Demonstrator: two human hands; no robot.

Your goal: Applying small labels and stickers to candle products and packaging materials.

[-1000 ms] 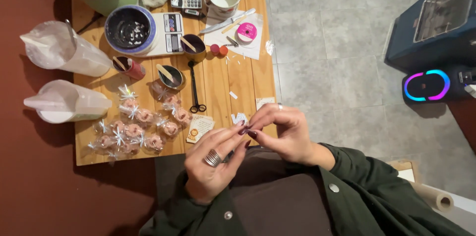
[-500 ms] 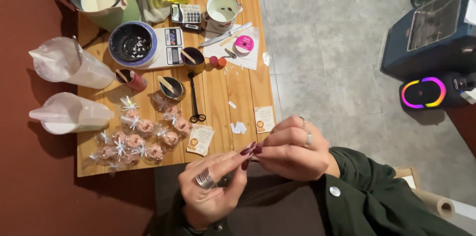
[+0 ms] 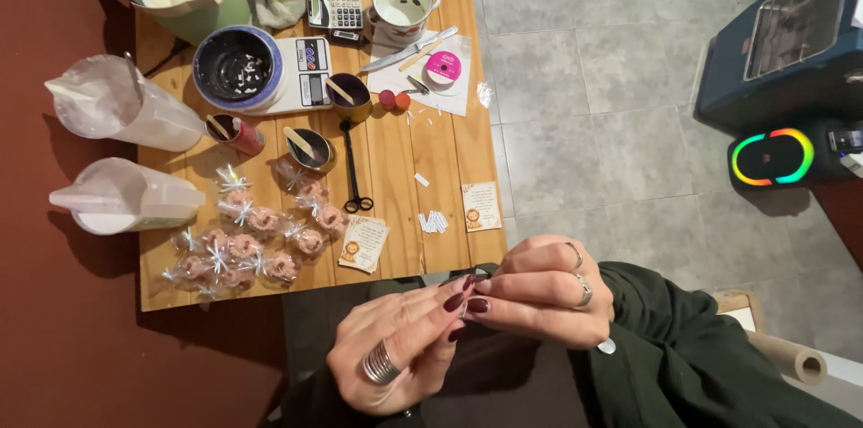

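Two hands, left hand point(image 3: 395, 352) and right hand point(image 3: 544, 293), pinch something tiny, hidden by fingertips.

Tiny item point(image 3: 467, 289) (perhaps a sticker), pinched

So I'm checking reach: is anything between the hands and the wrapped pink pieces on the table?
Nothing visible blocks them. The left hand and right hand meet just off the table edge; the wrapped pink pieces lie left of a small card.

Hands point(image 3: 467, 320) fingertip-to-fingertip below wooden table point(image 3: 449, 149)
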